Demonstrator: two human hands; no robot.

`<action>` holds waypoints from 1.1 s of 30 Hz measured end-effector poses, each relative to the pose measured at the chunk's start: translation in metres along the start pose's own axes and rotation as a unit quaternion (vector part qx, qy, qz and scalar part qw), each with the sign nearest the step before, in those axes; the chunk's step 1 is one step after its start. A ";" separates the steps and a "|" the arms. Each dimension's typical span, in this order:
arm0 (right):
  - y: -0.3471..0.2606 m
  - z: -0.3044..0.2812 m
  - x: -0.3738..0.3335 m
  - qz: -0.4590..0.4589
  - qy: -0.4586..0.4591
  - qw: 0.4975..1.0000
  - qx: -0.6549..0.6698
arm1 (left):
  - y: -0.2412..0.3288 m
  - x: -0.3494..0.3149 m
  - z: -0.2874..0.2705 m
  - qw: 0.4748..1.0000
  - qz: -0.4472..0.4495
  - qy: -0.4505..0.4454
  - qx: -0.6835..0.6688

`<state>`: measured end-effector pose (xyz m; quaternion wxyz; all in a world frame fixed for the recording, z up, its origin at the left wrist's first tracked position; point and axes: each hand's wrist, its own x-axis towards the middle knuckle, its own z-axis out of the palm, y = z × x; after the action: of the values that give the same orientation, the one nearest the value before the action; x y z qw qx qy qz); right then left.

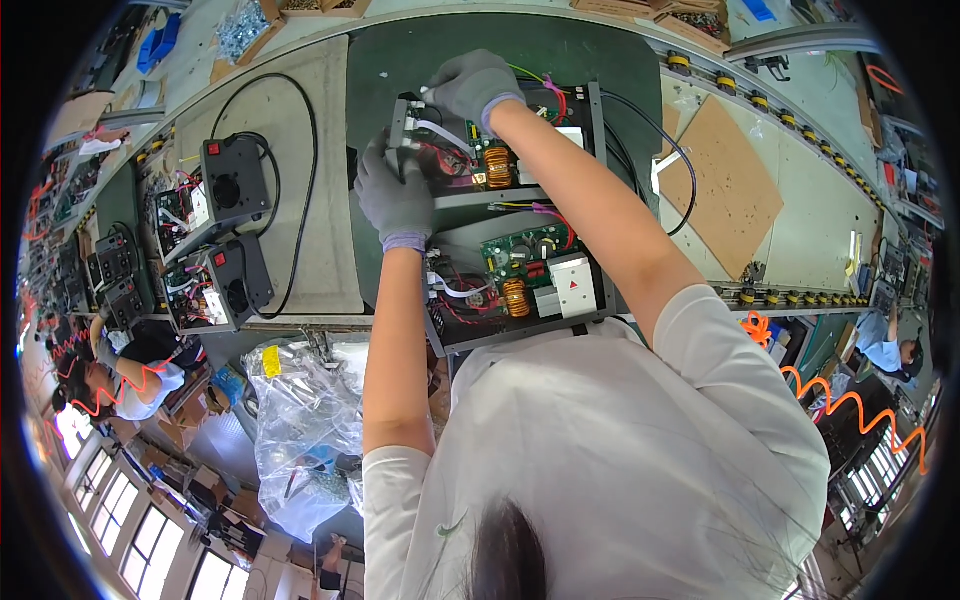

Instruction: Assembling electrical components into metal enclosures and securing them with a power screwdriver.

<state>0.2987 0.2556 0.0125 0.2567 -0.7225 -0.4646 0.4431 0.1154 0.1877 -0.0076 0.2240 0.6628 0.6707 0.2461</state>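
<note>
On the mat's far half (mat) I've the unit, L hand gripping its mat-left edge, prob. to steady it; R hand curled nearer mat's far edge, can't tell if gripping.

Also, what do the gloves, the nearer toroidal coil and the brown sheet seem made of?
Gloves: matte grey, probably knitted fabric, given snug cuffs.
Toroidal coil: shiny, likely copper wire, given its coppery colour.
Brown sheet: dull, cardboard or fibreboard; its tan face fits both.

A red triangle marks a white block, a small tick the shirt.
</note>
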 end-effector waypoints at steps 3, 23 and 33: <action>-0.009 0.005 -0.001 -0.027 -0.002 0.985 -0.170 | 0.000 -0.003 0.001 1.000 -0.006 0.008 0.010; -0.003 0.019 -0.010 -0.142 0.041 0.934 -0.325 | 0.006 -0.004 -0.002 0.996 0.027 0.006 0.083; -0.007 0.022 -0.008 -0.163 0.032 0.905 -0.392 | 0.002 -0.005 -0.001 0.996 0.025 0.004 0.088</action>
<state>0.2753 0.2506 0.0110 0.0363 -0.6927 -0.7038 0.1535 0.1168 0.1825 -0.0059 0.1555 0.6960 0.6737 0.1940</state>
